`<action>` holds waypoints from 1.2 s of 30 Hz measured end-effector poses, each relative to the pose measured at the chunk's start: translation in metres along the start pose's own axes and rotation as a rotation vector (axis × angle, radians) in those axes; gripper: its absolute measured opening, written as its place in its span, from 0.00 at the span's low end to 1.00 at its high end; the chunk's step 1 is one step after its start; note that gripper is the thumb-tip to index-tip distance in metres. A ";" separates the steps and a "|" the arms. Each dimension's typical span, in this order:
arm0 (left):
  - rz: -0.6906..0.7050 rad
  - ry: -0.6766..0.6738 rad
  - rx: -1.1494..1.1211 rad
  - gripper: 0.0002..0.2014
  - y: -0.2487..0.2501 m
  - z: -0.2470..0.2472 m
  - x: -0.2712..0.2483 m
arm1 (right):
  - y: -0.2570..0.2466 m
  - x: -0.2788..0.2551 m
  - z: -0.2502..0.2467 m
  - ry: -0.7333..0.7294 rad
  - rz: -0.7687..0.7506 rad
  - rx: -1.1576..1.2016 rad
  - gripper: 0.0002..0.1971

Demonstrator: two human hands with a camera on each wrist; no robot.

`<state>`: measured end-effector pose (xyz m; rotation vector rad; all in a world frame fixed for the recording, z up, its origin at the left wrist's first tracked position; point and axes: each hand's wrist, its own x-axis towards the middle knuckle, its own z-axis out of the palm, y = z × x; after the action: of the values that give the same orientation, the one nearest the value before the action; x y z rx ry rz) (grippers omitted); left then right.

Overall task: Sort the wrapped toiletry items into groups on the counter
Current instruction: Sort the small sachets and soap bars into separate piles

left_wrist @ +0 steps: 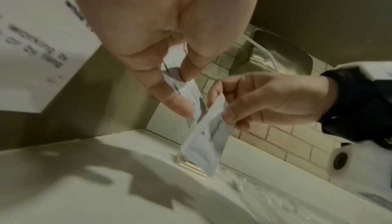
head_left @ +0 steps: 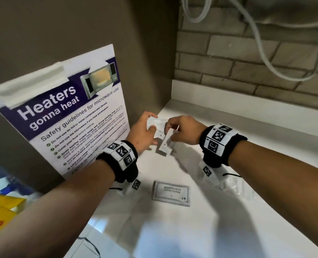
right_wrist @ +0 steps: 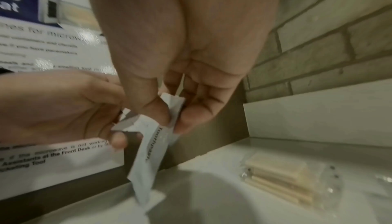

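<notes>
My left hand [head_left: 150,123] pinches a small white sachet [head_left: 157,125] between thumb and fingers, above the back left corner of the white counter [head_left: 247,131]. Right beside it, my right hand [head_left: 170,127] pinches the top of a white toothpaste sachet [head_left: 166,144] that hangs down. The right wrist view shows the thumb and fingers [right_wrist: 186,120] on that toothpaste sachet [right_wrist: 151,152], which reads "Toothpaste". In the left wrist view my left hand [left_wrist: 185,94] holds its sachet [left_wrist: 191,91]. A "Shampoo with conditioner" sachet [head_left: 171,192] lies flat on the counter below my hands.
A clear-wrapped packet of pale sticks [right_wrist: 284,177] lies on the counter near the back wall. Crumpled clear wrappers [head_left: 236,185] lie under my right wrist. A microwave safety poster [head_left: 65,118] leans on the left wall. Grey cables [head_left: 262,43] hang on the brick wall.
</notes>
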<state>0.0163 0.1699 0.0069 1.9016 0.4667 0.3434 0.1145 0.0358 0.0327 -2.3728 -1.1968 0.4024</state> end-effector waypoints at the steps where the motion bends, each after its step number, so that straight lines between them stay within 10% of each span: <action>1: -0.009 -0.033 -0.010 0.15 0.002 0.004 -0.002 | -0.002 -0.002 -0.004 0.037 -0.007 0.020 0.12; 16: -0.039 -0.234 -0.286 0.17 0.025 0.030 0.001 | -0.013 -0.015 -0.022 0.258 -0.108 -0.012 0.14; 23: -0.025 -0.160 -0.250 0.18 0.016 0.026 0.006 | -0.002 -0.022 -0.014 0.094 0.063 -0.181 0.52; 28: -0.027 -0.280 -0.152 0.15 0.004 0.027 0.006 | 0.006 -0.012 -0.004 0.007 0.147 -0.294 0.14; 36: 0.163 -0.472 0.667 0.09 -0.015 0.014 0.019 | 0.015 -0.003 0.029 -0.106 0.129 -0.398 0.08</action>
<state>0.0364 0.1723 -0.0112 2.5803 0.1037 -0.1940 0.1100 0.0335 0.0006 -2.8110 -1.2713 0.3624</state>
